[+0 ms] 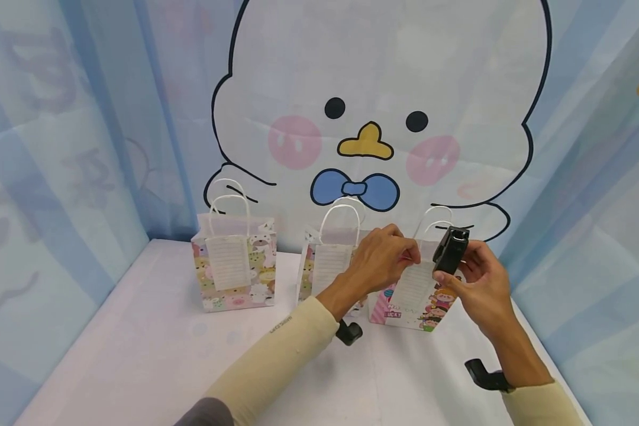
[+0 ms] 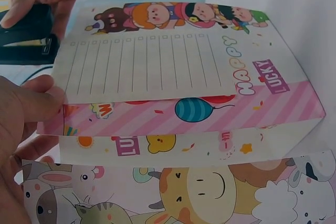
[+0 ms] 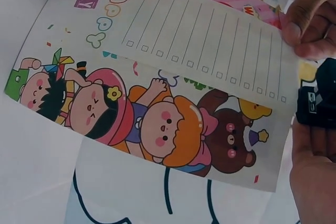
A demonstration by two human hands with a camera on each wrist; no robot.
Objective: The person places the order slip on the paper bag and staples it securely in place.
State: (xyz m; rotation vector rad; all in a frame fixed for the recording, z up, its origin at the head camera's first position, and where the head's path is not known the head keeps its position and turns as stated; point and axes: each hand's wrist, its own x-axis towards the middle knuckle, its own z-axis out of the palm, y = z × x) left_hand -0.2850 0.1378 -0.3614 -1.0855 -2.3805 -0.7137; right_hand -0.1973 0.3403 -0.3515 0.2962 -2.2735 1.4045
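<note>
My left hand (image 1: pixel 380 260) pinches the top edge of a lined checklist sheet (image 3: pixel 199 40) together with the rim of the right-hand paper gift bag (image 2: pixel 283 51). That bag is white and pink with cartoon children, and it stands upright on the table. In my right hand (image 1: pixel 484 287) I hold a black stapler (image 1: pixel 451 249), thumb on one side and fingers on the other. The stapler is close to the bag's top edge, right of my left fingertips. Whether its jaws are over the paper is unclear.
Two animal-print gift bags stand to the left, one at far left (image 1: pixel 263 278) and one in the middle (image 1: pixel 306 281). Each has a lined sheet on its front and white handles. Behind them hangs a cartoon curtain (image 1: pixel 378 59); the white table (image 1: pixel 154 355) extends in front.
</note>
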